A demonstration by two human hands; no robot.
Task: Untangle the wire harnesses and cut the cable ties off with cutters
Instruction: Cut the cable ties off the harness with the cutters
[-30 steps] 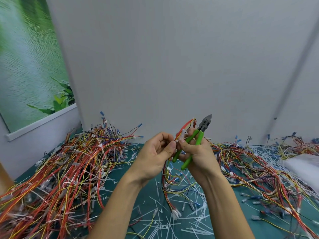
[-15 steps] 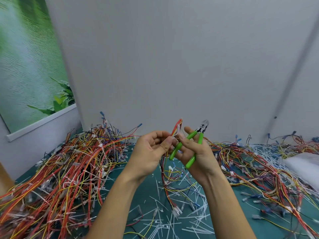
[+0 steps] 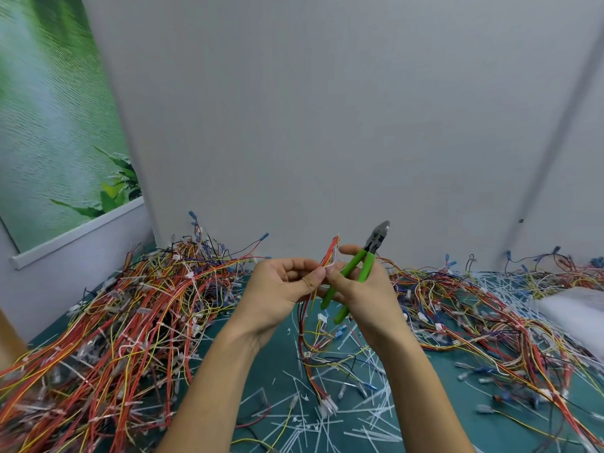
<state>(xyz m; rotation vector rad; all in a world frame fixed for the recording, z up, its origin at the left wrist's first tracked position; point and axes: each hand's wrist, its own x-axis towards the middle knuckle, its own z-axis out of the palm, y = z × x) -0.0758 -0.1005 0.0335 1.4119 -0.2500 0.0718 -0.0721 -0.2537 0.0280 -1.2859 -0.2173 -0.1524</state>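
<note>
Two bare hands meet above the middle of the teal-green table mat (image 3: 268, 371), and between them hangs one thin red, orange and yellow wire harness (image 3: 330, 252). Its top is folded into a short loop pointing up and slightly right, just above the fingertips. From there its long axis runs down toward the viewer, ending at a white plastic connector (image 3: 327, 404) lying on the mat.

The left hand (image 3: 281, 289) has its fingers curled, thumb and forefinger pinching the harness just below the loop. The right hand (image 3: 369, 294) pinches the same spot from the other side, while its remaining fingers curl round one pair of green-handled metal cutters (image 3: 365, 268). The cutters slant across the palm, with the grey head up and to the right toward the grey wall (image 3: 327, 125). The two handles splay slightly down and to the left. Whether the blades are closed cannot be told.

Two big heaps of tangled harnesses flank the hands, the left heap (image 3: 130, 322) and the right heap (image 3: 490, 318), each with too many to count. Cut white plastic cable ties (image 3: 330, 423) lie strewn by the dozen on the mat near the viewer. At the right edge sits one white soft bundle (image 3: 578, 310), too blurred to tell whether it holds anything. One green leaf-and-water poster (image 3: 49, 125) hangs on the left.
</note>
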